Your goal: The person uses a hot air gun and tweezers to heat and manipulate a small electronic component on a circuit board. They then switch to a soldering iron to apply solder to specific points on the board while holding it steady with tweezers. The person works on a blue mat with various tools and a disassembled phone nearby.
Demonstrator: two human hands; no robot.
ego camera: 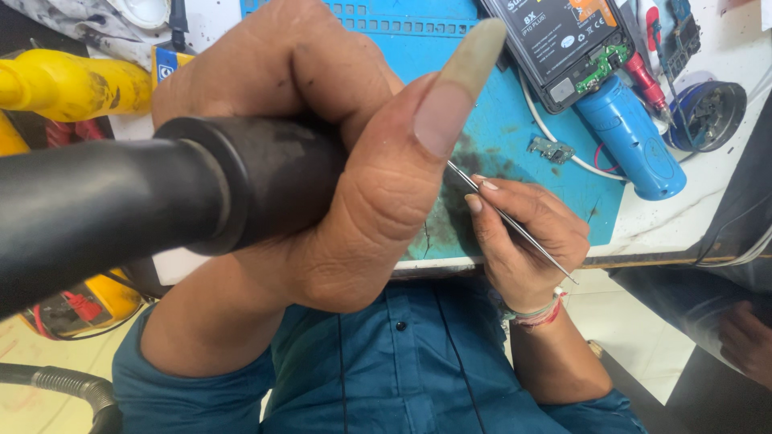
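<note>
– Two hands busy here; what does each one have?

– The left hand [322,161] is closed in a full fist round a thick black handle [121,209], which runs off towards nine o'clock. It sits so near the camera that it fills the middle of the view. The right hand [523,233], at about four o'clock from it, pinches a thin metal tool [464,177] between thumb and fingertips, slanted, with the upper end towards eleven o'clock.

– Where is that end?

– Over the stained patch of the blue mat [515,104]. The left thumb hides the very tip, so I cannot tell whether it touches or carries anything.

– How far does the work look?

– Partly through, I'd judge. The opened phone [555,40] lies at one o'clock with its back off and its insides bare. A small circuit piece [551,149] rests loose on the mat at two o'clock from the right hand, apart from the phone. Nothing looks closed up again.

– Anything else?

– A blue cylinder [627,137] lies just beside the phone, a yellow device [72,84] at ten o'clock, and another person's hand [744,341] at four o'clock, well apart.
</note>
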